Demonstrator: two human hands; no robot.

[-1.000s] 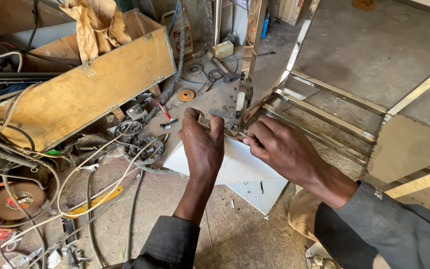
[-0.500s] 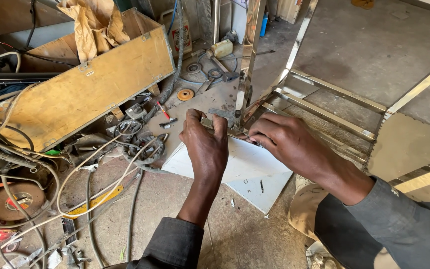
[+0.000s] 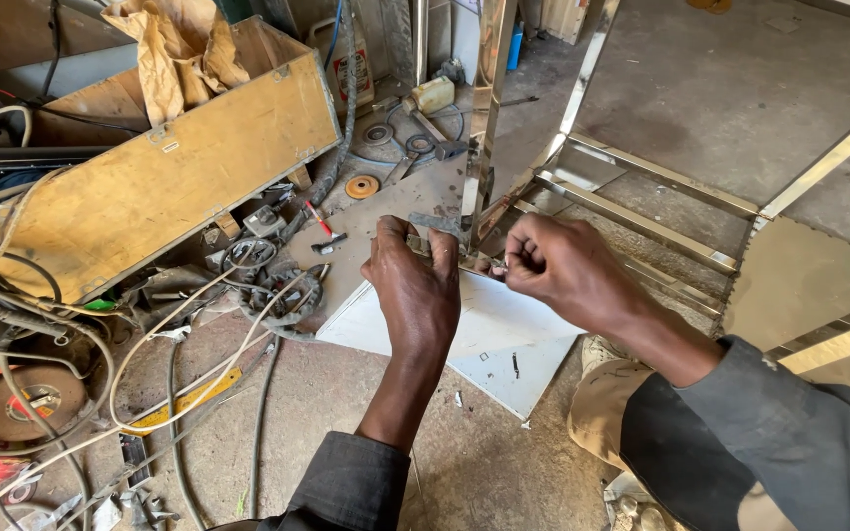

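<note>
My left hand (image 3: 415,285) grips a small dark metal clamp (image 3: 437,224) at the foot of an upright shiny steel post (image 3: 479,147) of a metal frame. My right hand (image 3: 558,270) is closed into a fist just right of the post's base, its fingertips pinching something small that I cannot make out. Both hands hover over a white sheet (image 3: 489,339) lying on the concrete floor. The frame's polished steel rails (image 3: 661,177) run off to the right.
A wooden crate (image 3: 159,177) with crumpled paper sits at the left. Tangled cables (image 3: 81,324), grinding discs (image 3: 361,185), a small hammer (image 3: 325,231) and a coiled hose litter the floor. My knee (image 3: 607,413) rests beside the white sheet.
My right hand has curled from spread fingers into a fist and slid left toward the post's base. My left hand stays on the clamp.
</note>
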